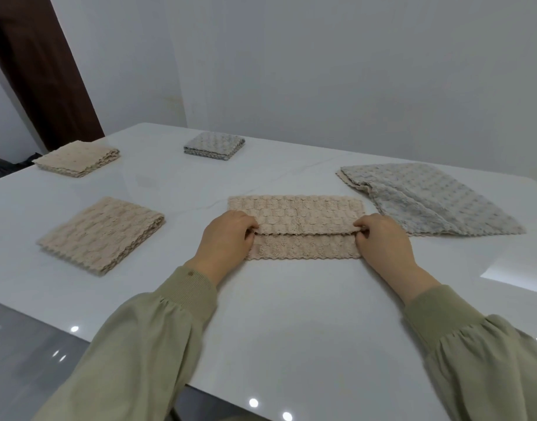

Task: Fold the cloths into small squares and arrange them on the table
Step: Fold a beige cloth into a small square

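1. Our left hand (227,238) pinches the folded-over edge at the left end of the beige cloth (296,212).
2. The cloth lies on the table (291,314), long axis running hand to hand.
3. Our right hand (382,241) pinches its right end, equally near.

Bench (291,329), white, glossy.

Obstacles:
- Half-folded beige cloth (297,214) at centre. The left hand (227,238) and right hand (382,238) pinch its two ends. The left sleeve (139,344) and right sleeve (473,344) run back over the near edge.
- Folded beige square (103,235) toward the left edge.
- Second beige square (78,159) at the far left corner.
- Folded grey square (214,145) by the far edge.
- Loose grey cloth (428,199) sprawled toward the right edge, just beside the right hand.
- Wall (352,71) behind the far edge.

Free room:
- Broad bare stretch along the near edge, between the sleeves.
- Open lane between the folded beige square and the left hand.
- Wide bare middle between the half-folded beige cloth and the far squares.
- Bare strip along the far edge, right of the folded grey square.
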`<state>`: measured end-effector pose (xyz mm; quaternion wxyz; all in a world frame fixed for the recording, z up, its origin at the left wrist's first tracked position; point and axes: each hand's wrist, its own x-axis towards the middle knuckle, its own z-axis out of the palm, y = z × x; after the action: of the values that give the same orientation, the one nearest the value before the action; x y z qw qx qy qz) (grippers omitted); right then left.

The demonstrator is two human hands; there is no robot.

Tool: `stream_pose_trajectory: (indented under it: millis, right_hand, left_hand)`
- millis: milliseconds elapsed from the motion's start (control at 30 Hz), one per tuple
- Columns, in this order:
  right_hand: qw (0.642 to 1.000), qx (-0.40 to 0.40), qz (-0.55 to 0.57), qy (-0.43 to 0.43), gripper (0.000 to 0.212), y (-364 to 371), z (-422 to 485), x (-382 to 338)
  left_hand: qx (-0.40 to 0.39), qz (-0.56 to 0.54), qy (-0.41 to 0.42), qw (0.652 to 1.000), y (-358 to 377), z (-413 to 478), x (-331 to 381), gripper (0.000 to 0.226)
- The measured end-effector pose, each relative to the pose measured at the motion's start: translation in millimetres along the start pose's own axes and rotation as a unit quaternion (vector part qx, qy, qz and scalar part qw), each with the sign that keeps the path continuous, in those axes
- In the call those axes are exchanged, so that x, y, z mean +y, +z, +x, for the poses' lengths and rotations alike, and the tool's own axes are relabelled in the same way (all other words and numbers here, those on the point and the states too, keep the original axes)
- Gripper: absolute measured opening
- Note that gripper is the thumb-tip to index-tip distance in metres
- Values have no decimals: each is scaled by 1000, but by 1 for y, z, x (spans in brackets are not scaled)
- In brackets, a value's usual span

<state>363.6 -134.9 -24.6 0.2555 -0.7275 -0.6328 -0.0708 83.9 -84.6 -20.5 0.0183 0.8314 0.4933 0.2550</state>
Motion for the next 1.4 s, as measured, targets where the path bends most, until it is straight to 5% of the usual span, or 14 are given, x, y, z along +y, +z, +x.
stream_pose_trajectory:
  millis: [133,267,400,567,733,867,1133,1400]
  right_hand:
    - [999,50,7,6,19,3,9,-3]
    - [978,200,58,-32,18,-9,-1,0]
    - [994,101,31,-29,22,-11,-17,16]
    - [996,73,33,29,25,-17,-18,19]
    - [976,19,189,107,19,-20,-18,10]
    - [937,9,318,147,26,-23,-17,8]
    - [934,124,324,85,30,-25,-11,-8]
    - [945,37,284,159,21,-30,-22,8]
  left_hand:
    - [44,-12,-4,999,1,8,0,18]
    - [159,-19,85,983,-9,1,1,13]
    - [94,-6,129,987,-11,-14,0,15]
    - [13,-13,-46,999,-19,-23,-11,26]
    - [13,-153,-170,973,-24,-22,-12,23]
    - [22,-305,-232,923,-29,-18,-1,28]
    - [173,-475,-272,819,-34,-2,9,14]
    - [16,-347,-281,895,-30,-23,-10,19]
